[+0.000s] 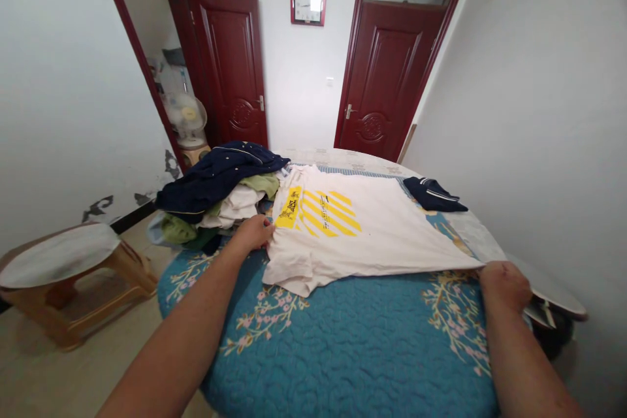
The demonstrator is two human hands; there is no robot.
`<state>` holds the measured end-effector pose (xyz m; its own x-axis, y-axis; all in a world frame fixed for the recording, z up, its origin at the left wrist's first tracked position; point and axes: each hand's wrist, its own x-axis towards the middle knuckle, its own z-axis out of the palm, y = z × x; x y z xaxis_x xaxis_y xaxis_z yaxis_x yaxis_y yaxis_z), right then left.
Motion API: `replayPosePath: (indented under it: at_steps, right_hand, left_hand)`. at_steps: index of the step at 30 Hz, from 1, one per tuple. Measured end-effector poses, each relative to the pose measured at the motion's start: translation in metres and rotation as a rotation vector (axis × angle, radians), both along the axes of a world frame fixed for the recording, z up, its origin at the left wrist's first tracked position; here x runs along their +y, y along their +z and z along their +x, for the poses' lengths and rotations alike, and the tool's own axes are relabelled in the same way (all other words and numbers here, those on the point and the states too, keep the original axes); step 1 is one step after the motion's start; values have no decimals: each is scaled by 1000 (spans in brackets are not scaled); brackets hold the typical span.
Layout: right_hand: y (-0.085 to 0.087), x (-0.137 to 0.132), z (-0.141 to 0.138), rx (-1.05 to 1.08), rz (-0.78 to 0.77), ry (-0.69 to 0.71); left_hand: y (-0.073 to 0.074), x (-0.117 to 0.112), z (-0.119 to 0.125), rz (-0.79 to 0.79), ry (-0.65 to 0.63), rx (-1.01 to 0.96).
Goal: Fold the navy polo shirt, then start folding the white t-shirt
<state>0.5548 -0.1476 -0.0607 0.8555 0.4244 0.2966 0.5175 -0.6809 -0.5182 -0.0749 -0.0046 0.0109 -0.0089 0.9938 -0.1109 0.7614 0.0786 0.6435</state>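
Left fingers [266,232] on white T-shirt [377,241] edge, 9 o'clock, grip unclear; right fingers [492,266] pinching hem [441,268], 3 o'clock; yellow print [326,214] lettering illegible.

Your right hand [504,286] hides its fingertips at the white T-shirt's [367,241] hem, and the bottom edge cuts off your forearms [181,333]. The shirt's small black print [323,212] is too small to read.

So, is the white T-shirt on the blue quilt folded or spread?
Spread: the white T-shirt lies flat, print up, its corner in the right hand.
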Motion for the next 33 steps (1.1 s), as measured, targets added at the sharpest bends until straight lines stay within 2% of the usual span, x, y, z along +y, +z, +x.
replayPosePath:
  at_steps: [5,10,15,18,20,22,25,28,30,33]
  right_hand:
    - [-4,2,3,4,-47,18]
    - [-8,3,4,-13,-64,55]
    - [-7,4,2,-2,-91,85]
    - [-4,2,-2,1,-63,58]
    - [-1,0,-6,-4,-48,53]
    - [1,-1,-9,-4,-55,79]
    - [3,-1,-12,-9,-65,123]
    - [5,-2,-14,-15,-34,102]
    - [6,-2,-15,-11,-18,81]
    - [7,-1,-16,5,-50,79]
  left_hand:
    - [-11,5,12,84,-32,24]
    - [-19,-9,9,201,52,-50]
    - [-21,-29,7,59,-8,-272]
    - [-18,-33,-3,98,51,-365]
    - [-18,-32,-14,178,143,-325]
    - [-20,-31,-23,197,177,-262]
    - [-24,-33,-30,227,99,-169]
    - [-25,-37,-29,285,-14,-67]
    - [-24,-39,-27,292,0,-10]
    - [-22,-39,-26,303,99,100]
